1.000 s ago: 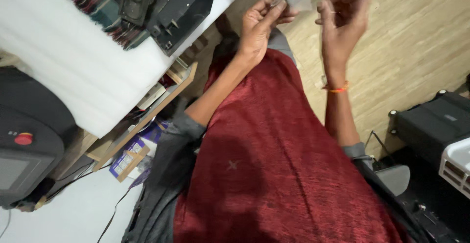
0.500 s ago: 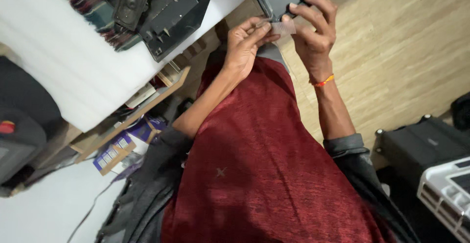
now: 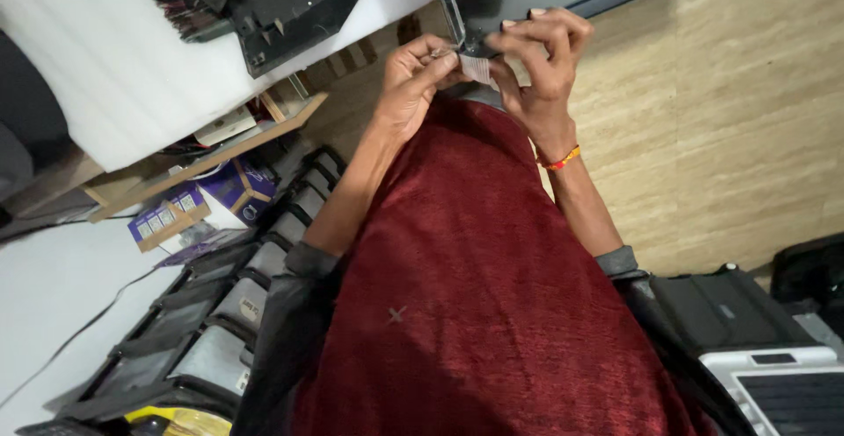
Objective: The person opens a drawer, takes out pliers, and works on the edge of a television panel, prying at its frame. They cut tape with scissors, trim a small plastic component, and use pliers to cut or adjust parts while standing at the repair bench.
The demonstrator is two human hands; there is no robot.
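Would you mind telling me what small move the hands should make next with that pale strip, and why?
Probably a short, gentle pull with the right hand, while the left hand steadies the other end. Both hands pinch the small pale strip between fingertips, close under the grey panel's metal edge, so little room remains for anything larger.

I see a matt, plush red cloth [image 3: 492, 313], a thin shiny metal strip [image 3: 448, 5], a pale ribbed paper-like tag [image 3: 478, 69], and polished beige stone-look floor [image 3: 738, 119].

Pale wood-grain floor [image 3: 730, 119] runs out toward two o'clock. White table [image 3: 105, 76] sits at ten o'clock, a wooden shelf [image 3: 211, 159] beneath it.
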